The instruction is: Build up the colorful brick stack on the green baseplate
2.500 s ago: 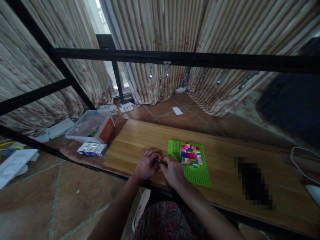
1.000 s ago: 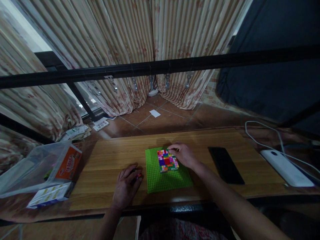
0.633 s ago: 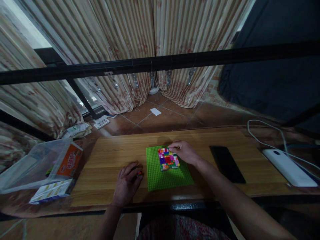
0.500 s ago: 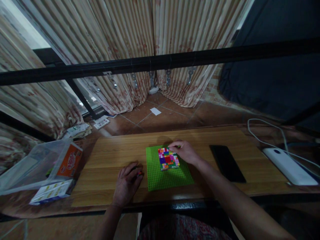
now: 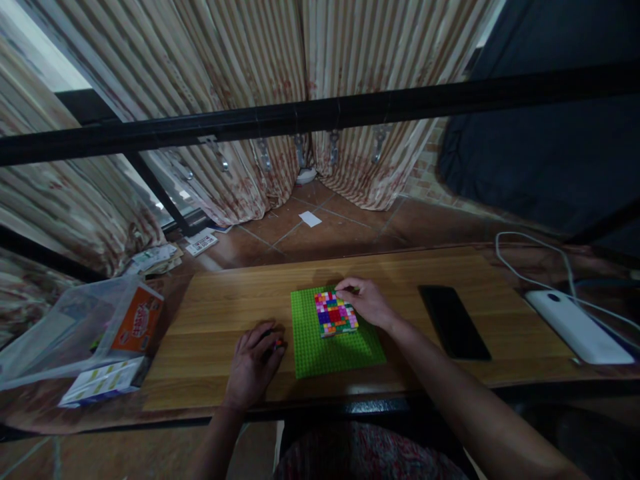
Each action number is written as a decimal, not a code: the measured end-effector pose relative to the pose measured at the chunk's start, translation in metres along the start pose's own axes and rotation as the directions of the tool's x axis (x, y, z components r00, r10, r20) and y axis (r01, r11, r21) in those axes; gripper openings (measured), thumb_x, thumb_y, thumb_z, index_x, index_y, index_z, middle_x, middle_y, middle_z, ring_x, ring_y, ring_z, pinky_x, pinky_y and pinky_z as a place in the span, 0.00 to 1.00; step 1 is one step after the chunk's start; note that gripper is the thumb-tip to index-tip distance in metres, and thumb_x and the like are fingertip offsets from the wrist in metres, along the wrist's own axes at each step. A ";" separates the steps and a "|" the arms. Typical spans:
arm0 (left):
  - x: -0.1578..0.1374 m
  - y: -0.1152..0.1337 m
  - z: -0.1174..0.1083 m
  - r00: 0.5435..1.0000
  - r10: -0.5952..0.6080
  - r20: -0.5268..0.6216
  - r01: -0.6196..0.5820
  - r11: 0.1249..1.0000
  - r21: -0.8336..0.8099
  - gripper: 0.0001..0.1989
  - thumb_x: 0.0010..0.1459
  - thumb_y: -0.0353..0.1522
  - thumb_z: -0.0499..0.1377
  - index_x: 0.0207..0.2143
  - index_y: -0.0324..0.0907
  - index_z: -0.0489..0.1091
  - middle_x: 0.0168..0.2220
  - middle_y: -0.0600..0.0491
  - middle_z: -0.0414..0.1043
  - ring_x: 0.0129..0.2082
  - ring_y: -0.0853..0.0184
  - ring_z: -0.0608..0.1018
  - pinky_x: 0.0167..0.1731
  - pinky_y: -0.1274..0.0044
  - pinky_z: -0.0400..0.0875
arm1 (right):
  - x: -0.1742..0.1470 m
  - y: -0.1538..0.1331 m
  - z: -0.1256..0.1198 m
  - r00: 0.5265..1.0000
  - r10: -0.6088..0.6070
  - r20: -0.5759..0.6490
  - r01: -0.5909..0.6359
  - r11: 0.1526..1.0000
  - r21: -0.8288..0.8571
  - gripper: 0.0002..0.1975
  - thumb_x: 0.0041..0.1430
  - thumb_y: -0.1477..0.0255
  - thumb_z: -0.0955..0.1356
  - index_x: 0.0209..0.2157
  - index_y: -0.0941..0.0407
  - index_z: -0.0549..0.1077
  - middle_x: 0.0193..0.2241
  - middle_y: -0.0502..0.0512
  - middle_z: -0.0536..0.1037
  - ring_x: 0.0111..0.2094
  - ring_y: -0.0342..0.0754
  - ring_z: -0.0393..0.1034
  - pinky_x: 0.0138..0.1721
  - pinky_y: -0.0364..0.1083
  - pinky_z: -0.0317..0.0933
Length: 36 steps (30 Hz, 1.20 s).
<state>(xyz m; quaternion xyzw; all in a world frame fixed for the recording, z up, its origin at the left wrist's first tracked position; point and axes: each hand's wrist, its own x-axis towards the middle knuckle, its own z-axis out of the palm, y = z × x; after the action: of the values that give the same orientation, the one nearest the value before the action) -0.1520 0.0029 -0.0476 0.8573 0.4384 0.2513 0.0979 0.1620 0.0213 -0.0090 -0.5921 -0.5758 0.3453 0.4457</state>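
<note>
A green studded baseplate (image 5: 313, 360) lies on the wooden board, bearing a block of many-coloured building bricks (image 5: 334, 315). My right hand (image 5: 367, 301) reaches over the block's far right corner, thumb and fingertips pinched together there. Whatever sits between those fingertips is too small to make out. Left of the baseplate, my left hand (image 5: 256, 365) rests on the board with its fingers curled. Small bricks (image 5: 278, 343), one of them orange-red, show between its thumb and fingers.
A black phone (image 5: 454, 322) lies right of the baseplate. Farther right is a white power bank (image 5: 580, 327) with a white cable. At the left stand a clear plastic bin (image 5: 65, 353) and a white box (image 5: 103, 382). A black rail (image 5: 310, 117) crosses beyond the wooden board (image 5: 210, 300).
The whole view has shifted slightly. My right hand stays pinched at the block's far corner, and my left hand still holds small bricks in nearly the same spot.
</note>
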 end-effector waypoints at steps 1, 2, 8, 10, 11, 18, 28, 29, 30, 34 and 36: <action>0.000 0.000 0.000 1.000 0.002 0.005 -0.002 1.000 0.002 0.13 0.60 0.36 0.58 0.48 0.50 0.71 0.55 0.51 0.70 0.54 0.59 0.71 0.51 0.63 0.67 | 0.001 -0.001 -0.001 1.000 0.014 0.004 -0.014 1.000 0.010 0.09 0.52 0.66 0.68 0.30 0.55 0.77 0.29 0.51 0.80 0.30 0.45 0.71 0.35 0.45 0.61; 0.000 0.000 0.000 1.000 0.003 0.005 -0.003 1.000 0.004 0.13 0.60 0.36 0.58 0.48 0.50 0.71 0.55 0.51 0.70 0.54 0.59 0.71 0.51 0.63 0.67 | 0.002 -0.001 -0.001 0.999 0.030 0.013 -0.030 0.999 0.020 0.09 0.51 0.66 0.68 0.30 0.55 0.77 0.29 0.51 0.80 0.30 0.45 0.71 0.35 0.45 0.62; 0.001 0.002 -0.001 1.000 0.003 -0.003 -0.003 1.000 0.002 0.13 0.60 0.37 0.57 0.47 0.50 0.71 0.54 0.50 0.70 0.54 0.59 0.71 0.50 0.63 0.68 | 0.007 -0.002 -0.004 0.992 0.113 0.062 -0.118 0.990 0.076 0.09 0.47 0.65 0.70 0.28 0.56 0.78 0.26 0.50 0.79 0.27 0.44 0.70 0.32 0.44 0.62; 0.001 0.002 0.000 1.000 0.000 -0.005 0.000 1.000 0.000 0.13 0.60 0.37 0.57 0.48 0.50 0.71 0.54 0.50 0.70 0.54 0.59 0.71 0.51 0.63 0.68 | 0.007 0.000 -0.004 0.989 0.131 0.063 -0.137 0.986 0.099 0.09 0.47 0.65 0.70 0.28 0.56 0.78 0.26 0.50 0.79 0.27 0.44 0.70 0.32 0.43 0.63; 0.000 0.001 0.000 1.000 0.000 -0.003 0.000 1.000 -0.001 0.13 0.60 0.37 0.57 0.48 0.50 0.71 0.54 0.50 0.70 0.55 0.59 0.71 0.51 0.63 0.68 | 0.008 0.001 -0.004 0.988 0.140 0.063 -0.146 0.983 0.110 0.09 0.46 0.66 0.71 0.28 0.55 0.78 0.26 0.50 0.79 0.28 0.44 0.70 0.32 0.43 0.63; -0.001 -0.001 0.002 1.000 0.007 0.005 -0.007 1.000 0.005 0.14 0.61 0.37 0.56 0.49 0.50 0.71 0.55 0.50 0.69 0.55 0.59 0.70 0.52 0.63 0.67 | 0.009 0.005 -0.005 0.986 0.121 0.117 -0.139 0.976 0.165 0.09 0.45 0.66 0.72 0.28 0.56 0.79 0.27 0.51 0.80 0.29 0.45 0.71 0.35 0.45 0.64; 0.000 0.006 -0.005 1.000 -0.015 0.009 0.015 0.998 -0.056 0.16 0.58 0.35 0.58 0.49 0.48 0.70 0.54 0.50 0.69 0.54 0.59 0.70 0.53 0.63 0.65 | -0.008 0.002 -0.004 0.976 0.124 -0.177 -0.075 0.963 0.258 0.16 0.45 0.59 0.73 0.32 0.56 0.78 0.33 0.56 0.81 0.34 0.49 0.74 0.40 0.49 0.66; 0.000 0.006 -0.006 1.000 -0.021 0.013 0.022 0.998 -0.065 0.17 0.57 0.34 0.58 0.49 0.48 0.70 0.54 0.50 0.70 0.54 0.59 0.71 0.53 0.63 0.65 | -0.013 -0.003 -0.004 0.962 0.103 -0.252 -0.041 0.970 0.239 0.15 0.47 0.59 0.72 0.31 0.56 0.78 0.32 0.56 0.81 0.35 0.49 0.74 0.41 0.49 0.66; -0.001 0.007 -0.006 0.999 -0.028 0.018 0.029 0.997 -0.074 0.17 0.56 0.34 0.59 0.50 0.48 0.70 0.54 0.50 0.70 0.54 0.59 0.71 0.53 0.63 0.65 | -0.018 -0.010 -0.003 0.949 0.072 -0.305 -0.007 0.978 0.209 0.13 0.48 0.60 0.72 0.31 0.55 0.78 0.32 0.56 0.81 0.35 0.49 0.74 0.41 0.49 0.66; -0.001 0.009 -0.008 0.998 -0.050 0.034 0.053 0.992 -0.113 0.18 0.54 0.30 0.58 0.49 0.47 0.71 0.54 0.50 0.70 0.54 0.59 0.70 0.55 0.63 0.63 | -0.050 -0.047 0.016 0.964 -0.062 -0.259 0.088 0.992 0.089 0.10 0.55 0.63 0.69 0.33 0.55 0.78 0.31 0.53 0.80 0.31 0.47 0.73 0.34 0.46 0.66; -0.001 0.010 -0.008 0.998 -0.057 0.035 0.061 0.990 -0.127 0.20 0.52 0.27 0.58 0.49 0.46 0.71 0.54 0.50 0.70 0.55 0.59 0.69 0.55 0.64 0.63 | -0.066 -0.062 0.036 0.984 -0.153 -0.092 0.155 0.988 0.024 0.08 0.59 0.66 0.67 0.33 0.54 0.77 0.31 0.52 0.79 0.32 0.46 0.72 0.34 0.44 0.66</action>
<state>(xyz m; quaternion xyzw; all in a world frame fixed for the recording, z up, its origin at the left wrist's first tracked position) -0.1498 -0.0043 -0.0375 0.8399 0.4448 0.2626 0.1667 0.0993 -0.0427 0.0280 -0.5538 -0.5938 0.2917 0.5057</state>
